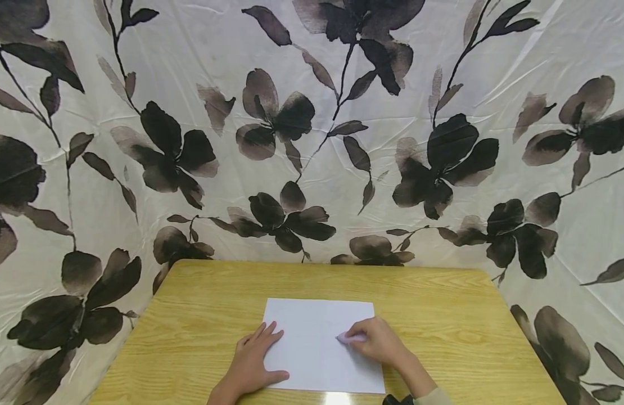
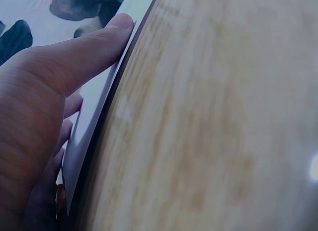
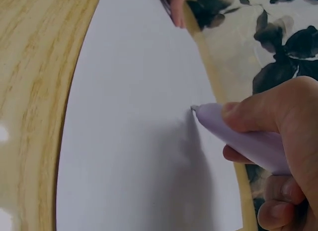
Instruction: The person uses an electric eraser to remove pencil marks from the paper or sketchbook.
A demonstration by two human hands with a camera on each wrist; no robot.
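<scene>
A creased white fabric hanging (image 1: 312,135), printed with large blackish-brown flowers (image 1: 446,140) and slender leaves (image 1: 357,153), is covering the far side and extending along the left and right. A yellow wood-grained table (image 1: 443,315) is standing before it, its far corners showing rounded. A bright white patch of reflected light (image 1: 337,398) is glaring at the table's near side.

The head view crops the near edge of the yellow wood-grain table (image 1: 443,315); the left-wrist view blurs its grain. The bare right hand (image 3: 293,124) hides the rear of the tapered lavender tool (image 3: 243,136).
</scene>
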